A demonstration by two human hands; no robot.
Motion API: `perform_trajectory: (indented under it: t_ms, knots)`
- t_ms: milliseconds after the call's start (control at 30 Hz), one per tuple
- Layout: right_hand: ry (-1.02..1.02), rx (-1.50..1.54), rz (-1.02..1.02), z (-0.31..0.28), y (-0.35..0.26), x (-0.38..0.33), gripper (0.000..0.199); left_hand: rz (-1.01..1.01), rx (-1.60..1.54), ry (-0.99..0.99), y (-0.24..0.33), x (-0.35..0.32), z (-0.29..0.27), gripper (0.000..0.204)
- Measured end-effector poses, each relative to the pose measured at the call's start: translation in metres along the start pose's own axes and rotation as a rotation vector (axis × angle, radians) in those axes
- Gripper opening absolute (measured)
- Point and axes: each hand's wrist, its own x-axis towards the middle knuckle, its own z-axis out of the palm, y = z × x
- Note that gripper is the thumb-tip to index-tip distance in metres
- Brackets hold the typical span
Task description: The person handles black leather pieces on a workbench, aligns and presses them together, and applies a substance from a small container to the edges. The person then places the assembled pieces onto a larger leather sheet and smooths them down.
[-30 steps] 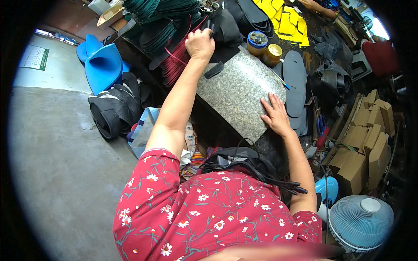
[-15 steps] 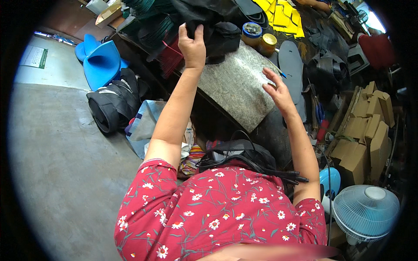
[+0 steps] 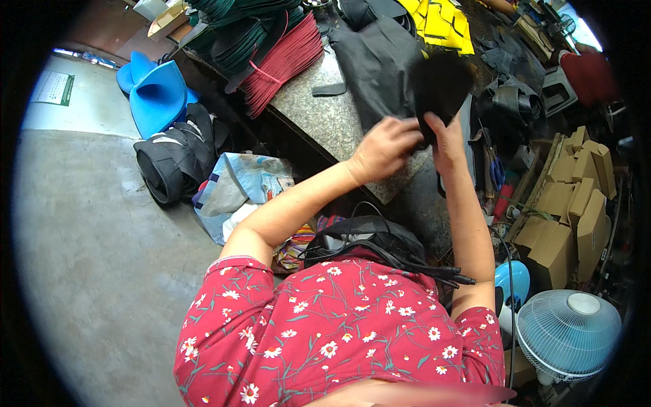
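Both hands meet above the near corner of a speckled stone slab (image 3: pixel 319 112) that serves as a worktop. My left hand (image 3: pixel 381 147) and my right hand (image 3: pixel 448 141) grip the lower edge of a black sheet piece (image 3: pixel 441 88), holding it upright between them. Behind it on the slab lies a larger dark grey sheet (image 3: pixel 380 61). A small black strip (image 3: pixel 329 89) rests on the stone to the left.
Stacks of red strips (image 3: pixel 285 61) and dark green strips (image 3: pixel 237 34) sit at the slab's far left. Yellow cut shapes (image 3: pixel 441 20) lie at the back. Blue moulded pieces (image 3: pixel 152 91), black rolls (image 3: pixel 169 163), cardboard boxes (image 3: pixel 569 203) and a fan (image 3: pixel 566 332) surround me.
My left hand has come back from the far stack and my right hand has lifted off the slab; both now hold a black sheet piece together. The view has shifted.
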Motion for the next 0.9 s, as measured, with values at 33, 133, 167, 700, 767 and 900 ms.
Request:
perform_trajectory:
  t_ms: [33, 133, 167, 700, 767, 900]
  knots:
    - [0.069, -0.111, -0.012, -0.007, 0.0, 0.004, 0.081, 0.013, 0.016, -0.119, 0.004, -0.002, 0.002, 0.042]
    - [0.137, 0.106, 0.087, -0.037, 0.001, -0.012, 0.046, 0.081, -0.095, -0.059, -0.009, -0.001, -0.014, 0.03]
    - [0.157, 0.039, 0.16, -0.049, 0.002, -0.024, 0.037, 0.039, -0.006, 0.091, -0.02, 0.001, -0.023, 0.026]
    - [0.147, -0.098, 0.185, -0.144, 0.029, -0.125, 0.023, -0.514, 0.752, -0.355, -0.273, 0.076, -0.015, 0.044]
    - [0.259, -0.097, 0.138, -0.14, 0.03, -0.131, 0.023, -0.464, 0.75, -0.284, -0.282, 0.077, -0.015, 0.023]
    - [0.458, 0.359, 0.118, -0.132, 0.02, -0.143, 0.029, -0.478, 0.656, 0.033, -0.272, 0.073, -0.042, 0.032]
